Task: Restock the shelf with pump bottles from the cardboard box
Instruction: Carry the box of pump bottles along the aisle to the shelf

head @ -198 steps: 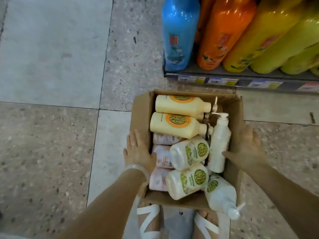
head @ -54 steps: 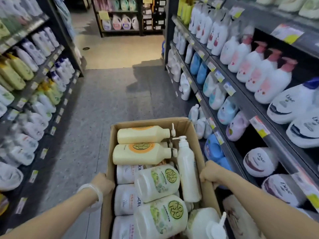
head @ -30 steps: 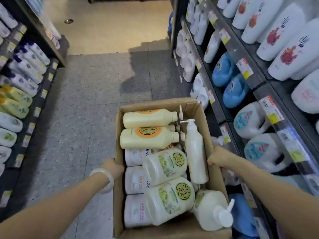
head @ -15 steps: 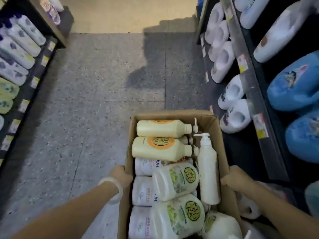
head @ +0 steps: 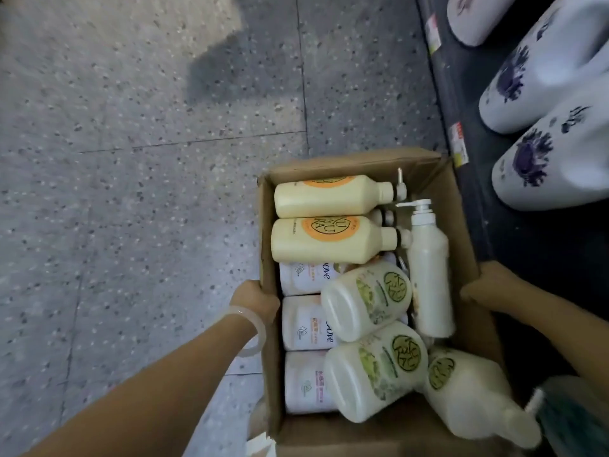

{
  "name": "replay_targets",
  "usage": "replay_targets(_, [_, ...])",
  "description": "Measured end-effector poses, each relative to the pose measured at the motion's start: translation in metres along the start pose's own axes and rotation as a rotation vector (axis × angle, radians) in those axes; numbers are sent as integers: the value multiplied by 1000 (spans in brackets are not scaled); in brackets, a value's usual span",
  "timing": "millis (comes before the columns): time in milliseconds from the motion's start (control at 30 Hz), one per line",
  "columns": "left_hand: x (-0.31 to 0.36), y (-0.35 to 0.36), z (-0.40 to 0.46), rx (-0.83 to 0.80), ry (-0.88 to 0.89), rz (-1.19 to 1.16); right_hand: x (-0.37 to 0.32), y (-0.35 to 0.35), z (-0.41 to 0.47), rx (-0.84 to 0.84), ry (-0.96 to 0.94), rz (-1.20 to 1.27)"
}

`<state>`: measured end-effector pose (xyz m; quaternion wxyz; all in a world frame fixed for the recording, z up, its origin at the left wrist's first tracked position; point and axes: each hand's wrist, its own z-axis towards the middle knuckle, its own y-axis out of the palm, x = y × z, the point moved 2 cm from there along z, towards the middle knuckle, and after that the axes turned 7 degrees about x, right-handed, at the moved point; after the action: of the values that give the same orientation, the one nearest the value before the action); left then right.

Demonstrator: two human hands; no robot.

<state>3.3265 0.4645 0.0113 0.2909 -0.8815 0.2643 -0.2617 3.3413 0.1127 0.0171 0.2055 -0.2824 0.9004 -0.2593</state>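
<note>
Cardboard box (head: 461, 206): open-topped, carried above the speckled floor (head: 131, 159), its right wall just beside the dark shelf (head: 527, 245). Judged heavy, since it is packed full of bottles; corrugated walls look stiff enough, but support under the base would be safer than the rims.

Left hand (head: 255, 300): clamped on the box's left wall, fingers curled over the rim; a pale bangle (head: 250, 328) sits at the wrist. Right hand (head: 487, 285): gripping the right wall from outside, fingers hidden behind the cardboard.

Shelf stock: large white jugs with purple print (head: 540, 159) lie on the shelf, with price tags (head: 459, 145) along its edge.

Box contents, all lying down:
- two cream-yellow pump bottles with orange labels (head: 329, 239) across the far end, pumps toward the right wall;
- green-labelled pump bottles (head: 369, 301), stacked on top at the near end, one (head: 468, 390) leaning over the near right corner;
- white-and-pink bottles (head: 304, 324) underneath, partly covered;
- one slim white pump bottle (head: 428, 275) along the right wall.

Handling estimate: rigid plastic, smooth and probably slippery; full, so weighty for one hand. Best hold is around the body's waist. Pump heads and necks look the weakest part; not suited to lifting.
</note>
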Motion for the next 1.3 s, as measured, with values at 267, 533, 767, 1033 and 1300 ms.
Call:
replay_targets(267, [5, 74, 86, 43, 33, 63, 8, 43, 105, 68, 43, -43])
replay_targets(533, [8, 84, 90, 83, 40, 138, 4, 45, 104, 73, 99, -128])
replay_targets(767, [16, 86, 89, -3, -163, 157, 2, 43, 59, 119, 92, -130])
replay_targets(1033, [-31, 30, -21, -125, -73, 430, 17, 14, -62, 464, -2, 296])
replay_targets(1300, [37, -15, -81, -139, 86, 555, -6, 20, -163, 224, 44, 344])
